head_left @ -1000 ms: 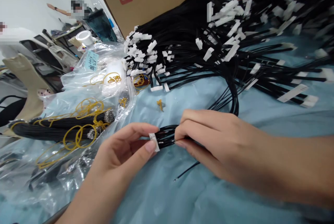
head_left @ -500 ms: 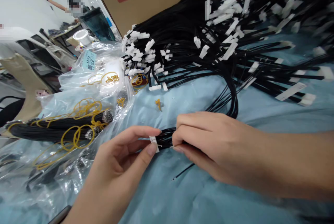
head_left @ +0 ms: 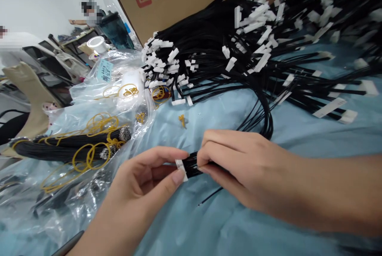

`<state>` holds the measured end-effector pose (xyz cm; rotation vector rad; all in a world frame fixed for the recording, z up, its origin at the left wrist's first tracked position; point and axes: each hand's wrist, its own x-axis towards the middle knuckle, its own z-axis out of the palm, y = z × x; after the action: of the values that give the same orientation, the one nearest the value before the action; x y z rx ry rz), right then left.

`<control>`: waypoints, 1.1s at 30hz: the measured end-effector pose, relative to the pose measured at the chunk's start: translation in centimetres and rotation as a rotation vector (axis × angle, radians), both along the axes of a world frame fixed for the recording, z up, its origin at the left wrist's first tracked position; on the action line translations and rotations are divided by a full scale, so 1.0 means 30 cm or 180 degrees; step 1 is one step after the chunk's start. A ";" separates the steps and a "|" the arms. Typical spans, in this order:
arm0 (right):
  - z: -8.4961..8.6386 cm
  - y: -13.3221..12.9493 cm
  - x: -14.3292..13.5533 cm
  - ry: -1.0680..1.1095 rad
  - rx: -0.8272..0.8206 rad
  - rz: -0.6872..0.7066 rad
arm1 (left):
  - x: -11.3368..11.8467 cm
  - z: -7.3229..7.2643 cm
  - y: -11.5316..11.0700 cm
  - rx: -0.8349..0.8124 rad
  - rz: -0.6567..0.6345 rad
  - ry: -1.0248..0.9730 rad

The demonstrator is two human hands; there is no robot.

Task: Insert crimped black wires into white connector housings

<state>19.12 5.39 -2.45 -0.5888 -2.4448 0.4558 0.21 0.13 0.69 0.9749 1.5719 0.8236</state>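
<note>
Between thumb and fingers, my left hand (head_left: 152,180) holds a white connector (head_left: 181,169) by its ends. Several black wires (head_left: 190,163) run from the connector to my right hand (head_left: 238,164), whose fingers are pinched around them close beside the connector. The fingertips hide part of the wires. One loose black wire (head_left: 210,197) with a bare metal end sticks out below my right hand. Behind that hand the wires bend in a loop (head_left: 267,116) toward the pile.
A large pile of black cables (head_left: 205,33) with white connectors lies behind my hands, before a cardboard box (head_left: 170,9). Clear plastic bags (head_left: 80,108), yellow ties (head_left: 89,156) and a black wire bundle (head_left: 59,150) are at left. A person (head_left: 91,9) is in the background.
The connector and my left hand have shifted slightly right and down, leaving a shorter stretch of wire showing between the hands. The whole view has moved a little.
</note>
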 end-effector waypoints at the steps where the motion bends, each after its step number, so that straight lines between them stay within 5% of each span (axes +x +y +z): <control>1: -0.002 -0.001 -0.001 0.0022 0.0041 -0.0002 | 0.001 0.001 0.002 -0.0008 -0.0002 -0.0054; 8: -0.004 0.000 -0.002 0.0133 -0.0068 0.0149 | 0.000 -0.003 -0.007 0.0050 0.0057 0.0134; 14: 0.024 -0.012 -0.003 0.0574 -0.0459 -0.0470 | 0.005 -0.009 -0.008 0.0298 0.0028 0.0343; 21: -0.002 0.015 0.004 0.0203 -0.0215 0.0191 | 0.006 -0.007 -0.009 0.0268 -0.0114 0.0255; 33: 0.002 0.027 -0.011 0.0344 -0.0380 0.0159 | -0.005 -0.016 -0.009 0.0239 -0.0202 0.0200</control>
<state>18.79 6.21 -2.38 -0.5387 -2.3457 0.6409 0.07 -0.13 0.21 1.1087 1.5647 0.8197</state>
